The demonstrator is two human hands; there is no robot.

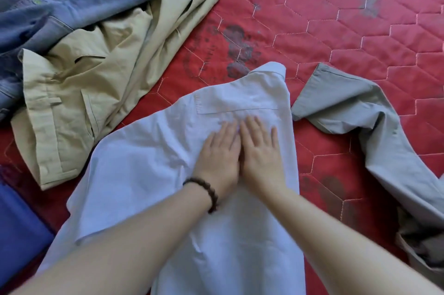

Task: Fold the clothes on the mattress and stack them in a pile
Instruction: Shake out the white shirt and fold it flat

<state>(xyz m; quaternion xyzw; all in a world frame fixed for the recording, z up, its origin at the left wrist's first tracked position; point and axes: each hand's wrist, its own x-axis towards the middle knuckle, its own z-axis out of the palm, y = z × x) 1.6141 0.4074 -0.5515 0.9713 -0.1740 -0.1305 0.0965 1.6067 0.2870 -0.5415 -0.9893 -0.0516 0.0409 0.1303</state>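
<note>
On the red mattress the pale blue shirt lies spread — your left hand and right hand press flat, fingers open, gripping nothing. Smoothing step; next, fold a side inward — khaki trousers wait unfolded.

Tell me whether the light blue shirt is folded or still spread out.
Partly folded: the light blue shirt has its right side turned in along a straight edge; both hands press flat.
</note>
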